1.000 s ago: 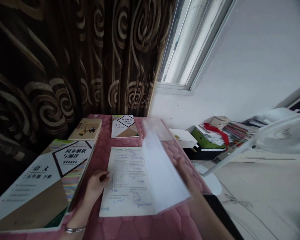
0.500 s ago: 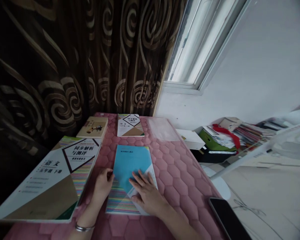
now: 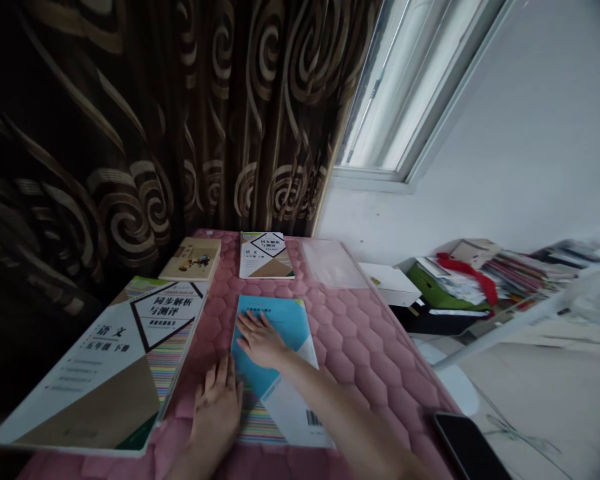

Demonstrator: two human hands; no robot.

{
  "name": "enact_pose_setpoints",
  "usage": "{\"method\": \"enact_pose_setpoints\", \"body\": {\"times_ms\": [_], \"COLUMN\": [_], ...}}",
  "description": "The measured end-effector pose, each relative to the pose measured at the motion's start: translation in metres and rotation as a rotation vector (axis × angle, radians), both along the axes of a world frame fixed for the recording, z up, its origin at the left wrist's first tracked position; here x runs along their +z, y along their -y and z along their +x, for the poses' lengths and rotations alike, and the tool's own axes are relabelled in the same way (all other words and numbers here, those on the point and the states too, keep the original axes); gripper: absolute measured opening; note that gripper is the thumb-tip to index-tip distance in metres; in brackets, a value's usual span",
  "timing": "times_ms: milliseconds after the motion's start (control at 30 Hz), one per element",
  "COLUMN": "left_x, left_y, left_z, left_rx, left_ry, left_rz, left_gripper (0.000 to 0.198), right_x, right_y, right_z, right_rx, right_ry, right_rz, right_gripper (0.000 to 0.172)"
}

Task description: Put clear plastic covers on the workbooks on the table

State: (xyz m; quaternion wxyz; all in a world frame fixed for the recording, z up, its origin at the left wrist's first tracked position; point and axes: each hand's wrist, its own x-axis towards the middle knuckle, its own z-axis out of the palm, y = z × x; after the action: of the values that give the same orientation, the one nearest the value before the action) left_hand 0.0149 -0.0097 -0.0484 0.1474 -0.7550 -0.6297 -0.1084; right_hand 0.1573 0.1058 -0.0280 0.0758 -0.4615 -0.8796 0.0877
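Note:
A closed workbook (image 3: 280, 393) with a blue, white and striped back cover lies in the middle of the pink quilted tabletop (image 3: 370, 347). My right hand (image 3: 261, 341) rests flat on its blue upper part, fingers stretched out. Beside the book's left edge, my left hand (image 3: 217, 404) lies flat on the table, fingers together and pointing away from me, touching the book's edge. Neither hand holds anything.
A large workbook (image 3: 105, 363) lies at the left. A small brown book (image 3: 191, 259), a second workbook (image 3: 265, 255) and a clear plastic sleeve (image 3: 333, 264) lie at the far end. A black phone (image 3: 467, 445) sits at the table's right edge. Curtain behind, cluttered books at right.
One second ago the workbook lay open with a page turning; it was then closed. Since half a second ago my right hand slid up the cover and my left hand moved nearer me.

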Motion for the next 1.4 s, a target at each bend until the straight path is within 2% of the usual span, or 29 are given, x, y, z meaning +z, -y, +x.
{"method": "enact_pose_setpoints", "body": {"times_ms": [100, 167, 233, 300, 400, 500, 567, 633, 733, 833, 900, 1033, 1133, 1200, 1267, 1300, 1400], "left_x": [-0.004, -0.005, -0.003, -0.001, 0.003, 0.006, 0.007, 0.008, 0.008, 0.009, 0.010, 0.012, 0.012, 0.012, 0.012, 0.011, 0.007], "left_y": [0.003, 0.003, 0.002, 0.002, 0.001, 0.001, 0.001, 0.000, -0.001, -0.003, -0.003, -0.002, 0.000, 0.000, -0.001, -0.001, -0.003], "left_z": [-0.004, -0.006, -0.006, -0.005, -0.006, -0.007, -0.008, -0.009, -0.009, -0.008, -0.007, -0.003, -0.001, -0.001, -0.002, -0.002, -0.006], "left_rx": [-0.016, -0.015, -0.006, 0.001, 0.010, 0.002, -0.011, -0.016, -0.006, -0.004, -0.004, -0.007, -0.005, -0.007, -0.011, -0.016, -0.026], "left_ry": [-0.009, -0.001, 0.005, 0.005, 0.002, -0.007, -0.008, 0.006, 0.020, 0.015, 0.016, 0.004, -0.006, -0.007, -0.005, -0.002, 0.026], "left_rz": [0.011, 0.009, -0.005, -0.033, -0.072, -0.117, -0.139, -0.127, -0.081, -0.077, -0.080, -0.074, -0.058, -0.044, -0.039, -0.041, -0.055], "left_gripper": [0.047, 0.047, 0.046, 0.047, 0.047, 0.046, 0.049, 0.050, 0.048, 0.048, 0.048, 0.049, 0.049, 0.048, 0.048, 0.048, 0.049], "right_x": [0.004, 0.005, 0.007, 0.008, 0.007, -0.002, -0.012, -0.025, -0.039, -0.042, -0.037, -0.025, -0.020, -0.019, -0.016, -0.014, -0.005], "right_y": [-0.038, -0.054, -0.059, -0.054, -0.024, 0.030, 0.070, 0.107, 0.143, 0.157, 0.159, 0.152, 0.134, 0.112, 0.082, 0.065, 0.016], "right_z": [-0.007, -0.010, -0.012, -0.017, -0.030, -0.038, -0.031, -0.009, 0.038, 0.076, 0.086, 0.072, 0.043, 0.026, 0.020, 0.022, 0.047], "right_rx": [-0.065, -0.092, -0.113, -0.149, -0.217, -0.225, -0.219, -0.212, -0.365, -0.519, -0.555, -0.564, -0.429, -0.309, -0.261, -0.264, -0.409], "right_ry": [0.027, 0.024, 0.013, 0.003, -0.044, -0.132, -0.175, -0.160, -0.063, 0.008, 0.030, 0.037, -0.021, -0.067, -0.084, -0.075, 0.001], "right_rz": [-0.057, -0.062, -0.061, -0.078, -0.086, -0.028, 0.044, 0.122, 0.144, 0.104, 0.058, -0.027, -0.031, 0.009, 0.037, 0.028, -0.038], "right_gripper": [0.055, 0.055, 0.055, 0.056, 0.057, 0.056, 0.054, 0.055, 0.057, 0.058, 0.059, 0.061, 0.064, 0.067, 0.068, 0.067, 0.067]}}
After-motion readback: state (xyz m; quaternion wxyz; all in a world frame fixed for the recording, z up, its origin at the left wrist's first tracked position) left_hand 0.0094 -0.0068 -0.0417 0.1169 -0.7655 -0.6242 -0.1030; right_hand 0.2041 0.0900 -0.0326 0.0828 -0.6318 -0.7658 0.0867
